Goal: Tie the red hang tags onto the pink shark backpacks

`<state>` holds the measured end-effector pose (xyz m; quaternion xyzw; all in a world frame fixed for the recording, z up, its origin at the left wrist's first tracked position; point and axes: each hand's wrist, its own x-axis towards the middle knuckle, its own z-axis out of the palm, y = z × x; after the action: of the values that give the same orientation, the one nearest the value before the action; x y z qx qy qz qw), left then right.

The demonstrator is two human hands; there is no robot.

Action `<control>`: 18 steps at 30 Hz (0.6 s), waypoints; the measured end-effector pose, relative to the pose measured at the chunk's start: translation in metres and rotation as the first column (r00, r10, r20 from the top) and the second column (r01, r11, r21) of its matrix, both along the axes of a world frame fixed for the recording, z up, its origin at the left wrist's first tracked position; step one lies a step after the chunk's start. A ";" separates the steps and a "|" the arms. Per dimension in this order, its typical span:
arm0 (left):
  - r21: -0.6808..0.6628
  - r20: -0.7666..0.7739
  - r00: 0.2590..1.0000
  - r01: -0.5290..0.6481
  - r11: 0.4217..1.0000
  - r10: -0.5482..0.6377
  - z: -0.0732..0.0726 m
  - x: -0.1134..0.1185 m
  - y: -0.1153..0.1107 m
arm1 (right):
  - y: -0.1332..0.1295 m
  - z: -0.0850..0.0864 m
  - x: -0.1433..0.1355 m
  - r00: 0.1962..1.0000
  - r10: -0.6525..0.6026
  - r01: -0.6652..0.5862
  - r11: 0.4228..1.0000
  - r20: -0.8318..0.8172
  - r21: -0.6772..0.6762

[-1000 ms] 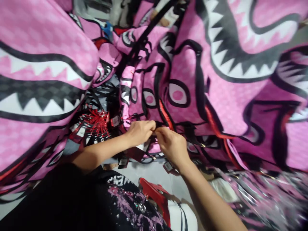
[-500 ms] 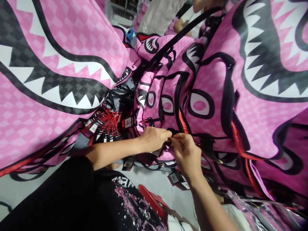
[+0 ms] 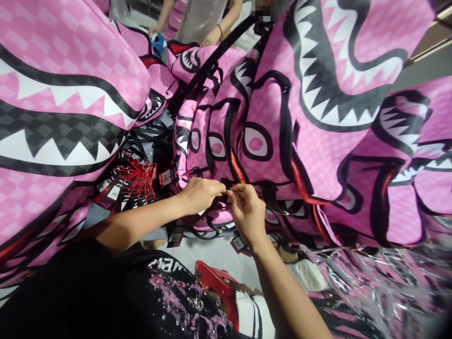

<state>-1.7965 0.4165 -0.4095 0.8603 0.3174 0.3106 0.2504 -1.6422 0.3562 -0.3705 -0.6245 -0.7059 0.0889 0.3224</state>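
Observation:
My left hand (image 3: 202,195) and my right hand (image 3: 247,207) meet fingertip to fingertip in front of a row of pink bags. Both pinch at something small and dark, and the fingers hide what it is. Just behind them stands a pink bag (image 3: 268,167) printed with a black-ringed eye. A black-and-white hang tag (image 3: 166,177) dangles beside my left wrist. Further left lies a bunch of hang tags (image 3: 115,192) with red strings (image 3: 139,174) fanned out. A pink pouch with a dark edge (image 3: 221,215) shows below my hands.
A large pink shark-mouth bag (image 3: 70,52) fills the left side, another (image 3: 356,99) the right. Plastic-wrapped goods (image 3: 391,278) lie at lower right. A red object (image 3: 215,282) is near my lap. Another person's hand (image 3: 213,35) is at the back, by a blue object (image 3: 157,44).
The view has swung right, so the bags and hands sit further left in it. My hands keep the same pinch. Another person's arms now show at the back.

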 end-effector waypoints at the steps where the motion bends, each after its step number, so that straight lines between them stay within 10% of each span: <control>1: 0.026 -0.021 0.999 -0.025 0.999 0.025 0.000 0.000 0.000 | 0.000 0.000 0.000 1.000 -0.003 0.003 1.000 0.000 0.002; 18: -0.145 -0.016 0.998 -0.062 0.987 0.060 0.006 0.003 0.000 | 0.004 -0.001 0.004 0.999 0.009 -0.008 1.000 -0.048 0.019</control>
<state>-1.7935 0.4165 -0.4030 0.8314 0.3669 0.2890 0.3009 -1.6385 0.3603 -0.3712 -0.6160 -0.7014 0.0986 0.3448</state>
